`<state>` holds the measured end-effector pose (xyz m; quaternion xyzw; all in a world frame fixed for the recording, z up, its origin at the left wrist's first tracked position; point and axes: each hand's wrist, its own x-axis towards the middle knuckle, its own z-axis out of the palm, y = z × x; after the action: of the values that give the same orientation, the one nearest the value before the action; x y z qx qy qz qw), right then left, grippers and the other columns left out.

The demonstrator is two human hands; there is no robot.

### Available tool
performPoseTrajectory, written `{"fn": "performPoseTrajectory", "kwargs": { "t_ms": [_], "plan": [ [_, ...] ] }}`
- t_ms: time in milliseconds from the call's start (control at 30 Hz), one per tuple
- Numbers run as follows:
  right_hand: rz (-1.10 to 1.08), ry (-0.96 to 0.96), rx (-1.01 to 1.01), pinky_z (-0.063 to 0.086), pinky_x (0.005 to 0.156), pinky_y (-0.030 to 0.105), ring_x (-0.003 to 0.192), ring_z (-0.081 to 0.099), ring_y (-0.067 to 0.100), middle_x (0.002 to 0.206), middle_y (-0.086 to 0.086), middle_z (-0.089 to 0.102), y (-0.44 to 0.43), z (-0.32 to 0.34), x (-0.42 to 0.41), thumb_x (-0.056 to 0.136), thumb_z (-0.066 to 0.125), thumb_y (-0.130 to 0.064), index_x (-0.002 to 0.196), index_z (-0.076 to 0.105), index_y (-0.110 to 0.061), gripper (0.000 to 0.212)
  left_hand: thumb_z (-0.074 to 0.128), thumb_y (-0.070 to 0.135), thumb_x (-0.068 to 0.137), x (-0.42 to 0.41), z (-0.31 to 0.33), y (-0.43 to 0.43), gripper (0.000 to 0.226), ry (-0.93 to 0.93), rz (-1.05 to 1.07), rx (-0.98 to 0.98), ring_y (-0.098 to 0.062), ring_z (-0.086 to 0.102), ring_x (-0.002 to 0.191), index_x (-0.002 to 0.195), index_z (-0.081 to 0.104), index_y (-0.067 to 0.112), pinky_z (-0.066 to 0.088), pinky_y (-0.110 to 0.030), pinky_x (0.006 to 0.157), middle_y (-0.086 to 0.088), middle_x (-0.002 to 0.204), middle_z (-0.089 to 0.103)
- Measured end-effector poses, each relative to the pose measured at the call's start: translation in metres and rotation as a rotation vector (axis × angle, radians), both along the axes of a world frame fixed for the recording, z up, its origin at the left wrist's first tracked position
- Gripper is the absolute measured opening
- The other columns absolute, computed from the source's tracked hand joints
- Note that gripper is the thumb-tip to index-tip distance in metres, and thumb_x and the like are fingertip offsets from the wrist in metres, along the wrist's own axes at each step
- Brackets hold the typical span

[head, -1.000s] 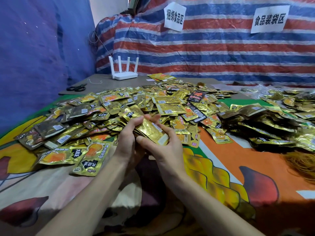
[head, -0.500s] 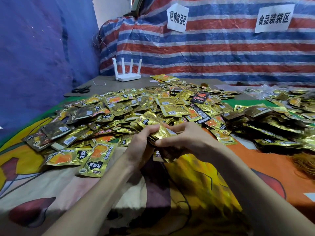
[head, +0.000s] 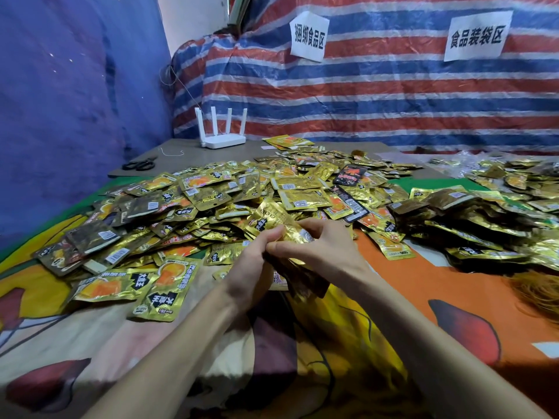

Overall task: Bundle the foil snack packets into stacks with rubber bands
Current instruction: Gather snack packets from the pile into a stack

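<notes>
Your table [head: 187,160] wears a cartoon-print cloth [head: 453,285] (orange, yellow, green). Loose foil packets [head: 242,195] sprawl from 10 to 12 o'clock, darker bundled stacks [head: 484,228] lie at 2, and rubber bands [head: 538,290] at 3. At 11, scissors [head: 139,163] and a white router [head: 223,137] sit on the bare far end.

Ahead sprawl loose packets [head: 242,195], rightward a packet heap [head: 484,225]; bare cloth [head: 90,343] lies nearside.
</notes>
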<state>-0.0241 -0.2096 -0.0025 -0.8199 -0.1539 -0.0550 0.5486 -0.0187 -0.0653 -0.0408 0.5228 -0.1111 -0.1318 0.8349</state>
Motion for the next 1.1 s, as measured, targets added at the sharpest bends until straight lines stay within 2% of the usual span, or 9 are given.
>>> {"fn": "performPoseTrajectory", "kwargs": {
  "t_ms": [67,233,367,500,633,733,867,1000,1100],
  "plan": [
    [0.081,0.145,0.005,0.048,0.066,0.015,0.090,0.071,0.003,0.099,-0.009,0.076,-0.003,0.005,0.002,0.063,0.091,-0.043,0.109,0.075,-0.023,0.053,0.052,0.040,0.091,0.001,-0.001,0.001,0.040,0.023,0.010,-0.052,-0.024,0.073,0.086,0.098,0.081,0.013,0.060,-0.035,0.070,-0.014,0.094,0.074],
    [0.209,0.407,0.319,0.054,0.064,0.037,0.071,0.069,0.022,0.081,0.007,0.071,-0.004,-0.001,0.001,0.067,0.077,-0.015,0.095,0.068,-0.008,0.030,0.065,0.029,0.073,0.004,0.003,0.000,0.037,-0.013,-0.029,-0.236,-0.030,0.071,0.095,0.103,0.080,0.013,0.058,-0.046,0.083,-0.018,0.108,0.070],
    [0.358,0.557,0.484,0.059,0.068,0.038,0.086,0.072,0.028,0.096,0.014,0.071,0.002,-0.012,-0.007,0.087,0.067,0.005,0.107,0.060,0.002,0.021,0.062,0.010,0.078,0.006,0.002,0.002,0.060,-0.220,0.099,-0.346,-0.039,0.067,0.099,0.131,0.060,0.036,0.055,-0.053,0.087,-0.017,0.101,0.067],
    [0.290,0.375,0.264,0.054,0.088,0.032,0.112,0.066,0.022,0.123,0.012,0.068,-0.005,-0.020,-0.008,0.080,0.075,0.001,0.126,0.059,-0.010,0.050,0.090,0.041,0.068,0.000,0.004,0.003,0.051,-0.431,0.254,-0.155,-0.027,0.068,0.083,0.112,0.068,0.028,0.058,-0.042,0.073,-0.007,0.090,0.066],
    [0.288,0.116,-0.037,0.048,0.096,0.016,0.119,0.057,-0.004,0.133,-0.011,0.058,0.004,-0.025,-0.014,0.062,0.092,-0.020,0.146,0.038,-0.017,0.100,0.077,0.066,0.073,0.001,0.001,0.000,0.049,-0.575,0.406,0.055,-0.024,0.061,0.092,0.110,0.067,0.035,0.052,-0.043,0.084,-0.007,0.101,0.062],
    [0.250,0.050,-0.042,0.050,0.093,0.021,0.112,0.061,0.001,0.120,-0.011,0.060,0.012,-0.034,-0.014,0.067,0.091,-0.011,0.144,0.034,-0.015,0.096,0.061,0.074,0.081,-0.002,-0.002,0.003,0.061,-0.536,0.195,0.164,-0.019,0.060,0.098,0.131,0.057,0.039,0.051,-0.033,0.084,-0.008,0.110,0.058],
    [0.209,0.079,-0.055,0.049,0.105,0.039,0.119,0.061,0.018,0.128,0.007,0.061,0.011,-0.041,-0.014,0.076,0.077,0.002,0.150,0.027,-0.012,0.091,0.056,0.053,0.086,-0.003,-0.003,0.010,0.063,-0.311,-0.024,0.071,-0.025,0.061,0.101,0.146,0.046,0.036,0.051,-0.033,0.088,-0.015,0.111,0.061],
    [0.190,0.085,-0.086,0.052,0.099,0.038,0.113,0.062,0.022,0.125,0.012,0.060,0.008,-0.045,-0.008,0.075,0.075,-0.002,0.133,0.047,-0.013,0.066,0.066,0.052,0.071,-0.008,-0.002,0.017,0.085,-0.107,-0.112,0.100,-0.024,0.068,0.092,0.137,0.051,0.001,0.059,-0.030,0.076,-0.018,0.108,0.065],
    [0.226,0.103,-0.064,0.053,0.082,0.022,0.101,0.066,0.010,0.117,0.007,0.065,0.001,-0.047,-0.007,0.075,0.070,0.001,0.133,0.050,-0.012,0.063,0.075,0.042,0.063,-0.011,-0.002,0.018,0.081,-0.241,-0.011,0.346,-0.024,0.064,0.104,0.129,0.054,0.000,0.052,-0.041,0.096,-0.029,0.120,0.062]
  ]
}}
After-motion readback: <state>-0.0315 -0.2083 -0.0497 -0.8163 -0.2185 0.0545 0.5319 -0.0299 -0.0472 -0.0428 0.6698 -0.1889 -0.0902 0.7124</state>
